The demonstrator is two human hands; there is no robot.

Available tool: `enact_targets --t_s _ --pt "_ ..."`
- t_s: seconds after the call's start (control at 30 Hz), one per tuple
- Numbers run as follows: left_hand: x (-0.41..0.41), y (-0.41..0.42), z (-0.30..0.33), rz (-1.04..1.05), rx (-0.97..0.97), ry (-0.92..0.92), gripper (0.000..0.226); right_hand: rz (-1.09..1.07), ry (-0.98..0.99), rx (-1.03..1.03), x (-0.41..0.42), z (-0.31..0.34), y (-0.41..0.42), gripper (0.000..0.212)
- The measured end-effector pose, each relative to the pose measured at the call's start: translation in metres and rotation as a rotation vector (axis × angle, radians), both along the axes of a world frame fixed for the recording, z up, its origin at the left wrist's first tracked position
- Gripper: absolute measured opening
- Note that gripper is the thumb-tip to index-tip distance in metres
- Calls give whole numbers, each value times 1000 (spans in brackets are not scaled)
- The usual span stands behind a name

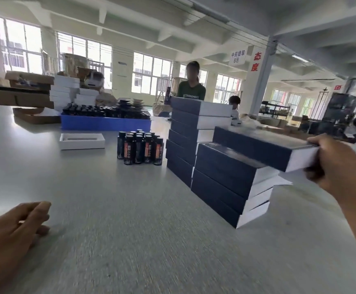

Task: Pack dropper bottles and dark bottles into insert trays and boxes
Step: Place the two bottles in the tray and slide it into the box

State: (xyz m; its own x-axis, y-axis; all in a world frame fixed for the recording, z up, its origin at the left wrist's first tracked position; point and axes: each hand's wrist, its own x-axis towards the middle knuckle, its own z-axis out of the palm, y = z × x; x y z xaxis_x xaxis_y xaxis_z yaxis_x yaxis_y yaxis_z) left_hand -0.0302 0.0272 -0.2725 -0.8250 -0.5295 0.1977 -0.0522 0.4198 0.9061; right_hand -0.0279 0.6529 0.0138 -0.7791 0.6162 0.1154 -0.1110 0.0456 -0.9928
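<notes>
My right hand (330, 166) grips one end of a dark blue box (262, 145) and holds it just above the nearer stack of dark blue boxes (226, 187). A taller stack of the same boxes (189, 132) stands behind it. Several dark bottles with orange labels (140, 147) stand in a cluster on the grey table (130, 230). A white insert tray (81, 141) lies left of them. My left hand (13, 234) rests low at the table's near left with relaxed fingers, holding nothing.
A blue crate (106, 122) full of dark bottles sits at the back of the table. Behind it are white boxes (66, 90) and cardboard cartons (24, 96). A person in a green shirt (191, 90) stands beyond the tall stack.
</notes>
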Motion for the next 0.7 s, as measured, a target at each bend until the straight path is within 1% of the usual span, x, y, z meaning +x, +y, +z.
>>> enact_targets --t_s 0.1,0.23,0.3,0.4,0.5,0.63,0.7 --pt "5 3 7 -22 -47 -12 50 -10 -115 138 -21 -7 4 16" --pt "26 31 33 -36 -110 -2 56 -65 -139 321 -45 -11 2 19" --pt "33 43 43 -23 -145 7 57 -100 -125 359 -54 -12 -2 20" --pt "38 51 50 -5 -177 27 59 -160 -100 391 -65 -14 -6 31" --pt "39 51 51 -3 -185 35 60 -186 -122 429 -70 -17 -11 44" --pt "45 59 57 -14 -192 50 59 -151 -113 487 -70 -19 -13 32" --pt "50 67 65 -30 -179 59 59 -151 -96 497 -70 -18 -15 31"
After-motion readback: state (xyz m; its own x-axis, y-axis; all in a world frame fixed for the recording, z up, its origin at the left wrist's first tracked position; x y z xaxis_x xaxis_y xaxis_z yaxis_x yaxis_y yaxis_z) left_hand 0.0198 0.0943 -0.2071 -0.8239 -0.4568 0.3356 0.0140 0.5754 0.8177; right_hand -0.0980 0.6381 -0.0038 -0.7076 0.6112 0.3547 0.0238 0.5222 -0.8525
